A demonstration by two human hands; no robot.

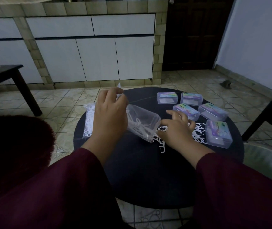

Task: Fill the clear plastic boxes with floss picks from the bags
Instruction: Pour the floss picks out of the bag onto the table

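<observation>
My left hand [109, 116] grips the upper end of a clear plastic bag [142, 123], tilted with its mouth down toward the round black table [145, 171]. White floss picks [160, 141] have spilled from it into a loose pile under my right hand [175, 129], whose fingers are spread and touch the pile. A second bag of floss picks [88, 122] lies at the table's left edge. Several clear plastic boxes with colourful labels sit closed at the right, the nearest one [218, 133] beside the pile, another [167, 98] at the back.
A dark side table [8, 80] stands at the left and a dark chair leg [267, 113] at the right. White cabinets [90, 60] and tiled floor lie beyond. A dark red cushion [16, 146] sits at my left.
</observation>
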